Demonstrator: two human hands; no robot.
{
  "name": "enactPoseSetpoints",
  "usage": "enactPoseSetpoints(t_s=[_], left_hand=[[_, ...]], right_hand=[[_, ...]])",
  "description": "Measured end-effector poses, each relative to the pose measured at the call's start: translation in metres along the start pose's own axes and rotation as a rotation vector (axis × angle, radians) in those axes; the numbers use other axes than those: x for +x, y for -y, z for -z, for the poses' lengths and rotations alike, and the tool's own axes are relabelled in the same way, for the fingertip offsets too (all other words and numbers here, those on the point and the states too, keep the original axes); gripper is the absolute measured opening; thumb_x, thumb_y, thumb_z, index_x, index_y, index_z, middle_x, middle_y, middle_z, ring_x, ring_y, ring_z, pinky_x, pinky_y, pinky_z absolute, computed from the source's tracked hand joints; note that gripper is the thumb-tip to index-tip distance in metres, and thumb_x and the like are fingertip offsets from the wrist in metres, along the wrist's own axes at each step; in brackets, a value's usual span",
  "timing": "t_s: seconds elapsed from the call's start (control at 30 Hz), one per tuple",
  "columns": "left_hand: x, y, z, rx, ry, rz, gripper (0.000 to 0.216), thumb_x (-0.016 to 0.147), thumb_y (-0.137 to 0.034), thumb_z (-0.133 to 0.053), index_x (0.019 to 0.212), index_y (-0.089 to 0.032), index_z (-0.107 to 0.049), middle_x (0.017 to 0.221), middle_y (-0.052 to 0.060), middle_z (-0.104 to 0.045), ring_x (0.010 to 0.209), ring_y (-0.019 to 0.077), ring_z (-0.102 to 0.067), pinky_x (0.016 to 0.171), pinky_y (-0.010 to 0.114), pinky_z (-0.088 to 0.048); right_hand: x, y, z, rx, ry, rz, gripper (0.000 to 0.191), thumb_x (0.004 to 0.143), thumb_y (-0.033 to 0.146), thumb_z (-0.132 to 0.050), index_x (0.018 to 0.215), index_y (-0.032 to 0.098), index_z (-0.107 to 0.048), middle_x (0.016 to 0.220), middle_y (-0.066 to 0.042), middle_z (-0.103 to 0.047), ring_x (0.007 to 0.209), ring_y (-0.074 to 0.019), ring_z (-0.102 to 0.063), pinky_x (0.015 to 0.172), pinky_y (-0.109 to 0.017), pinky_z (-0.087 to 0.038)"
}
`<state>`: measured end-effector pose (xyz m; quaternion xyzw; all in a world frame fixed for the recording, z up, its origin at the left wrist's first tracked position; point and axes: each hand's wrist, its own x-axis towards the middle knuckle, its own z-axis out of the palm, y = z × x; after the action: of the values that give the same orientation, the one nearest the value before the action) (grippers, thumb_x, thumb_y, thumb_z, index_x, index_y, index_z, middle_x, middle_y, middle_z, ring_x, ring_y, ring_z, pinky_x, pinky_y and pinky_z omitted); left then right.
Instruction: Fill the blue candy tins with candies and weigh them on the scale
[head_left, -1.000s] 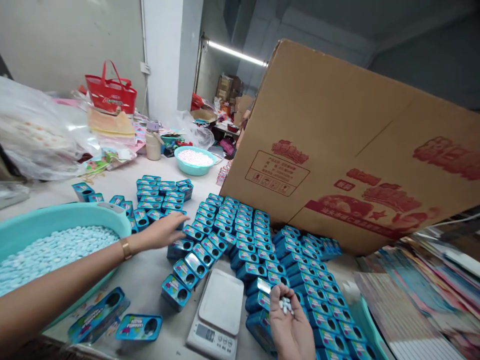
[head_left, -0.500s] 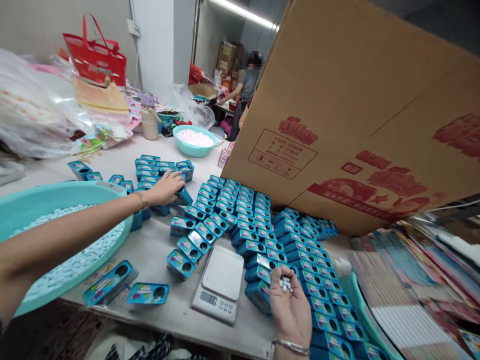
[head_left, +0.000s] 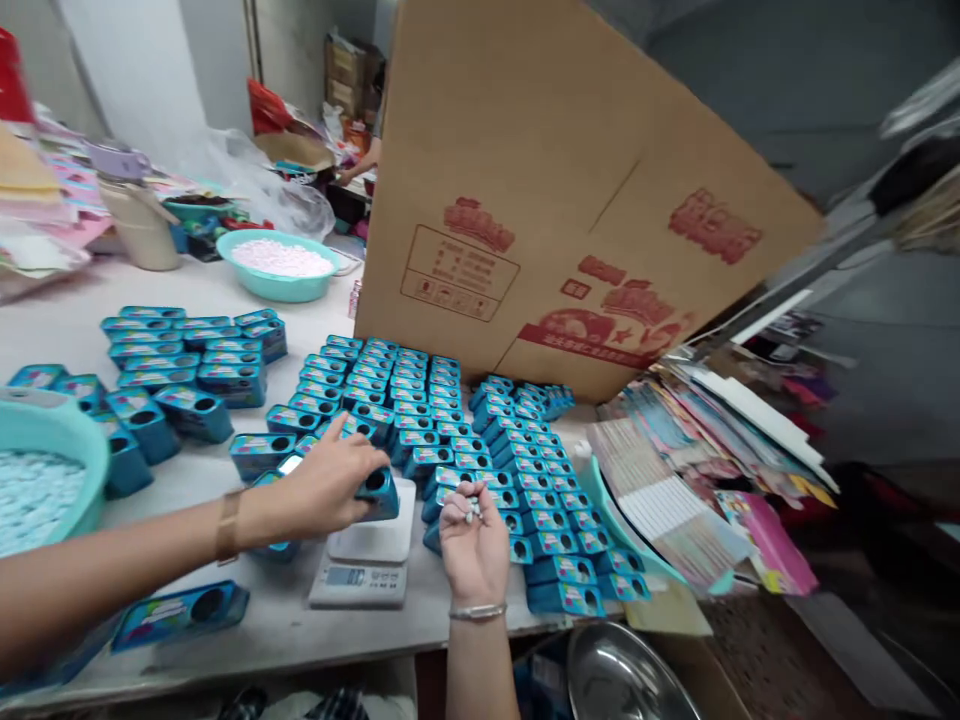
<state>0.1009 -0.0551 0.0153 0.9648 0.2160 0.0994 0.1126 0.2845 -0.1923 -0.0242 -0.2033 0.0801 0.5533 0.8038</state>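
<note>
My left hand [head_left: 322,488] grips a small blue tin [head_left: 379,492] and holds it just over the platform of a white digital scale [head_left: 365,558]. My right hand [head_left: 472,545] is palm up beside the scale, fingers curled around a few small white tablets [head_left: 470,511]. Rows of the same blue tins [head_left: 420,410] cover the table in front of both hands.
A teal basin [head_left: 52,440] of pale tablets is at the left edge, a second teal bowl [head_left: 279,266] of white tablets at the back. A big tilted cardboard box [head_left: 555,190] stands behind the tins. Printed cards [head_left: 675,470] lie to the right, a metal bowl [head_left: 622,675] below the table edge.
My left hand picked a tin from the far stack and brought it back over the scale. My right hand stayed cupped on the tablets. The camera turned right.
</note>
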Motion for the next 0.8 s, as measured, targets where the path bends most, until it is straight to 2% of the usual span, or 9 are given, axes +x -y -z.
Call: enactPoseSetpoints(t_s=[0.07, 0.13, 0.2, 0.27, 0.3, 0.4, 0.47, 0.63, 0.8], left_hand=[[0.007, -0.004, -0.036, 0.006, 0.03, -0.001, 0.023, 0.074, -0.029, -0.069, 0.095, -0.022, -0.063, 0.089, 0.003, -0.069, 0.098, 0.026, -0.063, 0.115, 0.063, -0.011], [0.011, -0.002, -0.055, 0.025, 0.036, 0.003, 0.04, 0.073, -0.03, -0.071, 0.111, -0.022, -0.06, 0.107, 0.008, -0.069, 0.112, 0.0298, -0.059, 0.116, 0.064, -0.009], [0.009, 0.003, -0.053, 0.057, -0.008, 0.033, 0.072, 0.071, -0.035, -0.074, 0.136, -0.021, -0.044, 0.135, 0.015, -0.057, 0.133, 0.0363, -0.045, 0.115, 0.067, -0.008], [0.0, 0.012, -0.034, 0.088, -0.111, 0.099, 0.096, 0.072, -0.044, -0.073, 0.15, -0.019, -0.023, 0.152, 0.019, -0.039, 0.144, 0.0404, -0.028, 0.114, 0.069, -0.009], [-0.008, 0.018, -0.021, 0.099, -0.172, 0.141, 0.1, 0.074, -0.049, -0.07, 0.152, -0.019, -0.015, 0.155, 0.02, -0.033, 0.145, 0.0409, -0.024, 0.114, 0.07, -0.01], [-0.038, 0.042, 0.013, 0.11, -0.278, 0.248, 0.09, 0.084, -0.058, -0.054, 0.153, -0.019, -0.011, 0.155, 0.018, -0.032, 0.145, 0.0391, -0.027, 0.115, 0.066, -0.015], [-0.062, 0.061, 0.023, 0.096, -0.292, 0.295, 0.085, 0.084, -0.062, -0.048, 0.152, -0.024, -0.016, 0.152, 0.013, -0.037, 0.143, 0.0382, -0.031, 0.116, 0.062, -0.019], [-0.109, 0.088, 0.006, 0.042, -0.299, 0.404, 0.084, 0.072, -0.072, -0.048, 0.147, -0.04, -0.027, 0.145, 0.003, -0.047, 0.136, 0.0417, -0.04, 0.116, 0.064, -0.018], [-0.105, 0.076, -0.001, -0.06, -0.246, 0.334, 0.076, 0.077, -0.066, -0.05, 0.146, -0.043, -0.028, 0.144, 0.004, -0.05, 0.133, 0.0417, -0.044, 0.114, 0.07, -0.018]], right_hand=[[-0.002, 0.002, 0.005, 0.005, -0.012, 0.028, 0.016, 0.094, 0.022, -0.05, 0.079, 0.019, -0.057, 0.071, 0.004, -0.054, 0.052, -0.005, -0.045, 0.049, -0.018, -0.044], [-0.005, 0.005, 0.009, 0.014, -0.052, 0.041, 0.015, 0.093, 0.023, -0.051, 0.08, 0.019, -0.058, 0.07, 0.005, -0.055, 0.055, -0.0055, -0.049, 0.052, -0.018, -0.046], [-0.007, 0.007, 0.012, 0.013, -0.112, 0.046, 0.013, 0.092, 0.025, -0.054, 0.081, 0.019, -0.059, 0.072, 0.004, -0.059, 0.063, -0.007, -0.056, 0.06, -0.021, -0.051], [-0.007, 0.008, 0.013, -0.02, -0.165, 0.067, 0.011, 0.09, 0.026, -0.056, 0.082, 0.02, -0.06, 0.075, 0.003, -0.062, 0.071, -0.0091, -0.061, 0.067, -0.024, -0.054], [-0.006, 0.007, 0.013, -0.047, -0.179, 0.082, 0.011, 0.09, 0.027, -0.057, 0.083, 0.02, -0.061, 0.077, 0.003, -0.063, 0.073, -0.0098, -0.062, 0.069, -0.026, -0.055], [0.001, 0.004, 0.01, -0.12, -0.193, 0.108, 0.009, 0.089, 0.027, -0.058, 0.083, 0.02, -0.062, 0.08, 0.002, -0.065, 0.075, -0.0107, -0.063, 0.069, -0.027, -0.055], [0.007, 0.0, 0.008, -0.149, -0.194, 0.102, 0.008, 0.088, 0.026, -0.058, 0.083, 0.02, -0.061, 0.083, 0.001, -0.066, 0.074, -0.0103, -0.062, 0.069, -0.027, -0.054], [0.022, -0.008, -0.002, -0.205, -0.154, 0.105, 0.006, 0.087, 0.027, -0.059, 0.085, 0.022, -0.059, 0.079, 0.004, -0.061, 0.069, -0.0082, -0.057, 0.068, -0.024, -0.05], [0.03, -0.018, -0.011, -0.202, -0.142, 0.076, 0.006, 0.089, 0.025, -0.054, 0.084, 0.022, -0.054, 0.069, 0.007, -0.05, 0.062, -0.0071, -0.052, 0.062, -0.022, -0.047]])
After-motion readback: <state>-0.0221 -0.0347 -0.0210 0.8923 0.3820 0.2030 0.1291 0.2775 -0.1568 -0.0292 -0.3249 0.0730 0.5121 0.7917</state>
